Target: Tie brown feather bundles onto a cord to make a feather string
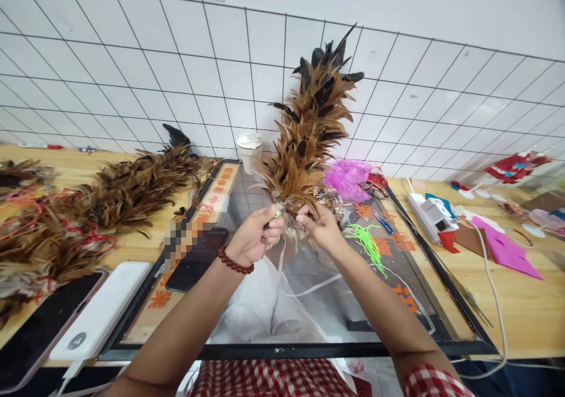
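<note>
A tall plume of brown and black feathers [304,138] rises in front of me, its lower end between my two hands. My left hand [260,232], wearing a dark red bead bracelet [235,261], is closed at the left of that end. A bit of bright green cord [278,212] shows at its thumb tip. On the other side, my right hand [321,227] pinches feathers at the plume's base. A white strip [281,261] hangs below the base. Exactly how the cord runs around the base is hidden by feathers and fingers.
More feather plumes [132,188] lie at the left, beside a white power bank [103,308] and phones [198,258]. A white cup [250,152] stands behind. Green cords [366,241], blue-handled scissors [385,222] and a pink bag [346,178] lie right; a power strip [428,214] is farther right.
</note>
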The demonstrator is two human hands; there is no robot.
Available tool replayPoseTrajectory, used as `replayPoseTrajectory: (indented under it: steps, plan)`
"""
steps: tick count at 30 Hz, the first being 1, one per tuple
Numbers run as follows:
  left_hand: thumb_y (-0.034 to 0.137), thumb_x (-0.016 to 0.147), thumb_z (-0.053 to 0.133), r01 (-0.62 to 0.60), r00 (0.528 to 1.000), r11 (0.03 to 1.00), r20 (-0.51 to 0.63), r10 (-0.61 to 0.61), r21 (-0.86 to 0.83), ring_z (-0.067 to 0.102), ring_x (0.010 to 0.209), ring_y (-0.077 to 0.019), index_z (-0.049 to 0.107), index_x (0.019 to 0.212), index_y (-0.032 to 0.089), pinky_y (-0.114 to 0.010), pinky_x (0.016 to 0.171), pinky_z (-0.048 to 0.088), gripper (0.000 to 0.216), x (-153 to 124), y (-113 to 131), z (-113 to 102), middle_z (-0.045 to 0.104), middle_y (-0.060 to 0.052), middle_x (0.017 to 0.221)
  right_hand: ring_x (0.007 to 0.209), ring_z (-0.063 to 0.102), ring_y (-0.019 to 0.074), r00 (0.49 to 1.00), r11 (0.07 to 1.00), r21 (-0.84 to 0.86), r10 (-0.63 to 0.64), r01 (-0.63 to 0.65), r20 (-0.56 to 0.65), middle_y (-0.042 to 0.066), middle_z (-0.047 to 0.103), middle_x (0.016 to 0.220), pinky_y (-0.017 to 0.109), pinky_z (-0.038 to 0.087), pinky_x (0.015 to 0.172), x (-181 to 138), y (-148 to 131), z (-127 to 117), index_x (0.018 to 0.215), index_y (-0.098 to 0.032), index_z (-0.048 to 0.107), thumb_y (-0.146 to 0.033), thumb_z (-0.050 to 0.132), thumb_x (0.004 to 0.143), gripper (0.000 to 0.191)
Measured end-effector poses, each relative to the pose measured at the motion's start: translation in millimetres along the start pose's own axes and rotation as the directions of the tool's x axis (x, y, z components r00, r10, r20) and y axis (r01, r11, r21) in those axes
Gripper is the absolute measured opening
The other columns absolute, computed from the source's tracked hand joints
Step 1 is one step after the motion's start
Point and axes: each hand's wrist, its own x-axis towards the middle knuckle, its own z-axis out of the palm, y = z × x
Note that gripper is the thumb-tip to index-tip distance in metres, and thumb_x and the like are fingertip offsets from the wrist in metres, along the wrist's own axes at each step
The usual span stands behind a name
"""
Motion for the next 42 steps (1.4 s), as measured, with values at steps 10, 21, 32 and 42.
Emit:
replayPoseTrajectory:
  steps: [10,21,32,42]
  plan:
    - [0.024,0.09,0.045,0.299,0.954,0.954,-0.012,-0.299,0.011,0.024,0.037,0.0003,0.052,0.082,0.009,-0.011,0.034,0.015,0.018,3.0,-11.7,-13.5,0.034,0.005,0.057,0.08,0.048,0.0192,0.967,0.695,-0.675,-0.222,0.247,0.124,0.004,0.059,0.076,0.034,0.03,0.076,-2.7,-5.5,-27.7,0.073,-0.018,0.059,-0.019,0.05,0.079,0.011]
    - [0.026,0.082,0.058,0.112,0.993,0.993,-0.034,-0.111,0.028,0.019,0.037,0.0009,0.055,0.086,0.009,-0.011,0.034,0.013,0.018,2.4,-4.8,-14.5,0.034,0.007,0.054,0.081,0.054,0.017,0.912,0.898,0.212,0.406,-0.385,-0.066,0.004,0.061,0.09,0.032,0.041,0.078,-15.0,40.2,-9.4,0.097,-0.019,0.059,-0.045,0.059,0.076,0.033]
    - [0.036,0.07,0.069,-0.02,0.954,0.893,-0.26,0.151,0.449,0.024,0.035,0.0002,0.039,0.07,0.017,-0.013,0.036,0.011,0.035,10.1,-8.0,-33.7,0.039,0.008,0.05,0.048,0.04,0.0098,0.965,0.955,-0.195,0.245,-0.224,0.092,-0.002,0.048,0.051,0.022,0.03,0.051,9.1,30.9,-9.4,0.063,-0.017,0.058,-0.04,0.049,0.082,0.031]
    - [0.031,0.072,0.063,-0.006,0.861,0.761,-0.384,0.334,0.648,0.025,0.038,-0.0038,0.044,0.06,0.016,-0.019,0.041,0.013,0.027,34.9,-17.5,-47.5,0.037,0.007,0.046,0.064,0.052,0.015,0.751,0.208,-0.723,-0.137,0.659,0.646,0.008,0.062,0.073,0.029,0.025,0.056,-0.9,-8.5,-7.4,0.093,-0.014,0.062,-0.017,0.044,0.088,0.019]
